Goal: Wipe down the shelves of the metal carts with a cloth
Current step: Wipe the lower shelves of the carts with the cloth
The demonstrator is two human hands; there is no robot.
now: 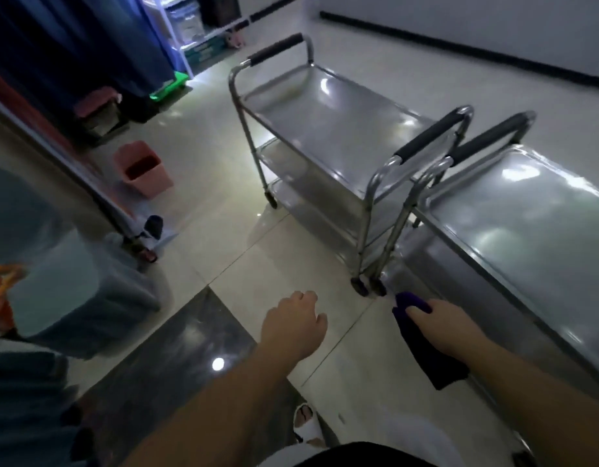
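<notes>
Beside the near cart's (514, 210) front corner, the right hand (450, 328) holds a dark purple cloth (426, 358). Its fingers lie over the upper end, close to the cart's lower frame, and the rest of the cloth hangs down past the wrist. How tightly the fingers close underneath cannot be seen. The left hand (293, 326) hovers over the floor with fingers loosely curled, and it holds nothing.

Two metal carts stand end to end along the wall. The far cart (325, 116) has its padded handles just beside the near one's. Both top shelves are bare, shiny steel with raised rims.

The cloth looks soft, light and limp, so it will likely bunch or trail unless it is folded into a pad and pressed flat under the palm. The shelves look stiff and smooth, so the cloth should glide easily, though dirt may sit along the rims. The carts stand on casters and may roll under a push. The free hand would probably do best on a padded handle (429, 136) or an upright, to steady the cart. The lower shelves will need a reach in from the side.
</notes>
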